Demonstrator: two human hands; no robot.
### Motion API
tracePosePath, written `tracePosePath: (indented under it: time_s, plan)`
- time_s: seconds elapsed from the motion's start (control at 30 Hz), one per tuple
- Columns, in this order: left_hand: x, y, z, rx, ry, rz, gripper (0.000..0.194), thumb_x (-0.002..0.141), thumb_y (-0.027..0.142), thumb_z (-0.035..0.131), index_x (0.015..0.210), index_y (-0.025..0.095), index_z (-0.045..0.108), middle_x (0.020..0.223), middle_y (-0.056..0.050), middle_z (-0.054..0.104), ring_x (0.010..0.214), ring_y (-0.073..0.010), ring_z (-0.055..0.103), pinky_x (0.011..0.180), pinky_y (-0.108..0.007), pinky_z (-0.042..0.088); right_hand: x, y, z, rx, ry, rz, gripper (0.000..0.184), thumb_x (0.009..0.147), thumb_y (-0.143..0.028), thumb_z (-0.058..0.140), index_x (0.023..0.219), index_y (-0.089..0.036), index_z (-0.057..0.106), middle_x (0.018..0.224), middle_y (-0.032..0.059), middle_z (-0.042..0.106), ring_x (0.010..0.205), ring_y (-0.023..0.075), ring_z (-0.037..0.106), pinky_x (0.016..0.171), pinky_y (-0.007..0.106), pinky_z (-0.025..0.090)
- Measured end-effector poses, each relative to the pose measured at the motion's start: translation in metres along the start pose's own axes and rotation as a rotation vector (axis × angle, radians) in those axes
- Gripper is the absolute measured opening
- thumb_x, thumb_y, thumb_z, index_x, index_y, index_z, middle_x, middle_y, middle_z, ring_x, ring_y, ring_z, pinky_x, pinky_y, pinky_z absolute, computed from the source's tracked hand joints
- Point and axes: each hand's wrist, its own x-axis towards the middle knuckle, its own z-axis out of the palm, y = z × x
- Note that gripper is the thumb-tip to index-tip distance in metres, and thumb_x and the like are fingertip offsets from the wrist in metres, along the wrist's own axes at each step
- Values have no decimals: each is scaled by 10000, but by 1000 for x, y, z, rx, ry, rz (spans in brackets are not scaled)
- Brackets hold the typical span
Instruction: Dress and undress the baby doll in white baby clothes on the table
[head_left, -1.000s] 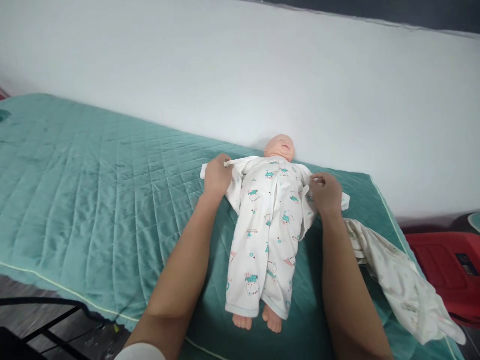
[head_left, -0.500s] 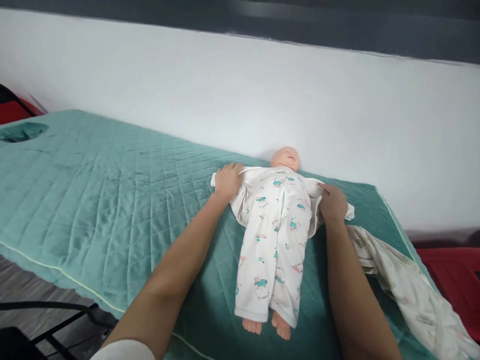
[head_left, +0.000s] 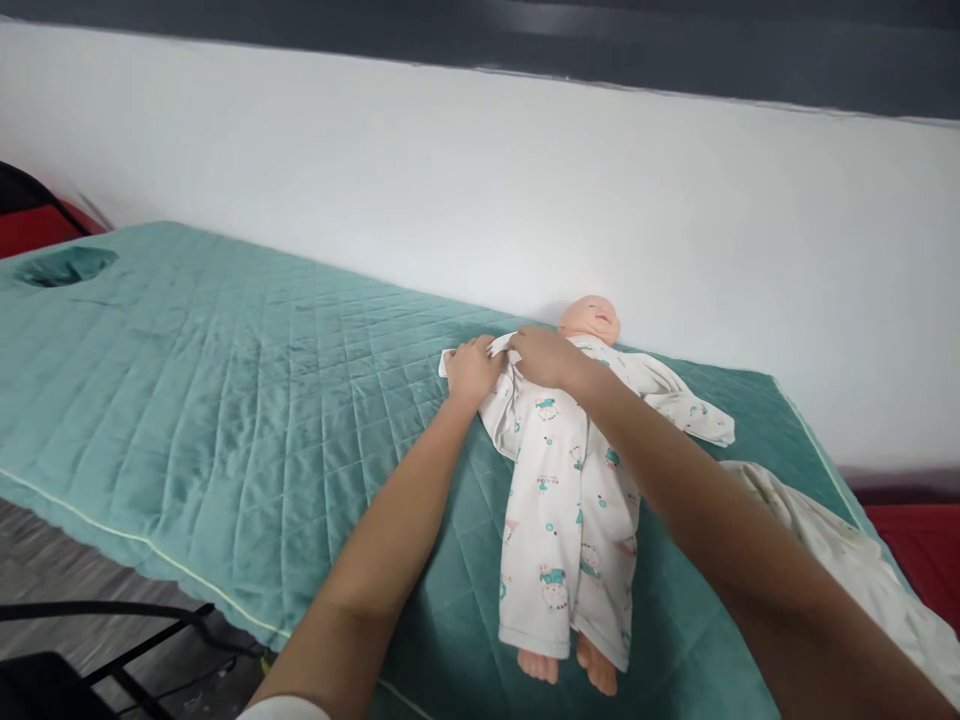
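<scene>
A baby doll [head_left: 591, 318] lies on its back, its head near the wall and its bare feet toward me. It wears a white baby romper [head_left: 551, 500] printed with small teal and pink figures. My left hand [head_left: 475, 370] is closed around the romper's sleeve on the left, whose cuff pokes out beyond my fingers. Beside it, my right hand [head_left: 547, 357] pinches the same sleeve near the shoulder, the forearm crossing over the doll's chest. The opposite sleeve [head_left: 697, 412] lies spread out to the right, untouched.
The doll rests on a green quilted bed cover [head_left: 247, 400] with a face hole [head_left: 67, 267] at the far left. A pale printed cloth [head_left: 817, 520] lies at the right, partly behind my arm. A white wall [head_left: 375, 170] runs along the back. Red objects stand beyond both ends.
My right hand has let go of the right sleeve and moved left across the doll to the left sleeve. My left hand stays on that sleeve. The view has shifted slightly.
</scene>
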Motion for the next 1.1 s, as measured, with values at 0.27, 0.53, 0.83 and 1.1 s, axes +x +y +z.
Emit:
tracePosePath:
  time_s: [0.27,0.53,0.83,1.1]
  plan:
    - [0,6,-1,11,-8,102,395,928,250,440,1263,321,637,1139,-57,713,1063,-258,643,932,-400,420,32,9,14,-286,-397,-55,99,786,-257,701,852,-199,658,890,69,695,855,247,674,824,424,514]
    - [-1,4,-12,117,9,230,465,938,147,387,1300,311,630,1068,-82,700,1057,-262,585,835,-350,452,19,-3,-21,-503,-487,-112,358,872,-224,623,1226,-280,637,941,89,701,833,255,662,683,342,453]
    - [-12,0,-19,144,-108,116,363,919,146,411,1052,252,732,969,-125,692,1014,-276,609,793,-348,469,-1,3,-62,-618,-403,-28,281,909,-263,512,1137,-250,675,1067,136,656,901,285,637,736,391,431]
    - [-12,-2,-13,172,-126,93,292,942,185,398,1009,240,678,1012,-97,667,983,-241,633,746,-312,474,-3,-4,-71,-656,-436,-5,296,919,-246,473,1157,-243,650,1081,117,640,876,248,624,677,332,385]
